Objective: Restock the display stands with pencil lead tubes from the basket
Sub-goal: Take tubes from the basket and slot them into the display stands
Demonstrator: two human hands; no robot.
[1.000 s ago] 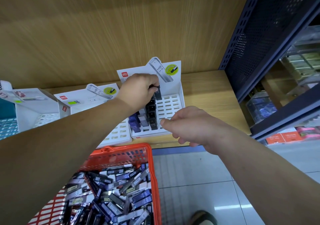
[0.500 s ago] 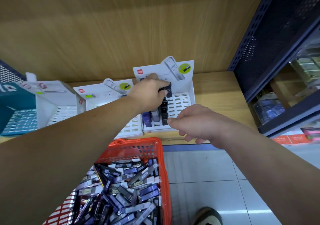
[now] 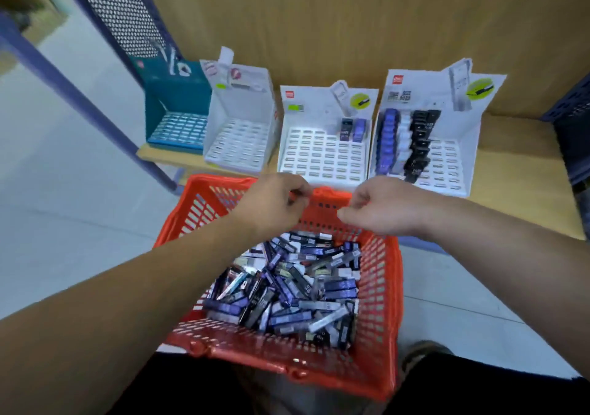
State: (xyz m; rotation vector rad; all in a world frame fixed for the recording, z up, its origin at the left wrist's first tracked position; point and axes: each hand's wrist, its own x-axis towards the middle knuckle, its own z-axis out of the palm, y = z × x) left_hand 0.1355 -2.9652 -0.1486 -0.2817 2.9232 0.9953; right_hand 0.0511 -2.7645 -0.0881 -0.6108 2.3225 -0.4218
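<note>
Hands (image 3: 275,205) (image 3: 384,207) above far basket (image 3: 380,287) rim

My red plastic mesh basket (image 3: 380,287) holds jumbled purple and black lead tubes (image 3: 287,287). The rightmost white cardboard stand (image 3: 447,162) carries three rows.

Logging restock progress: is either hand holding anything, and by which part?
Cannot tell: left hand and right hand curl over the far rim of the basket; blur hides any grip.
</note>
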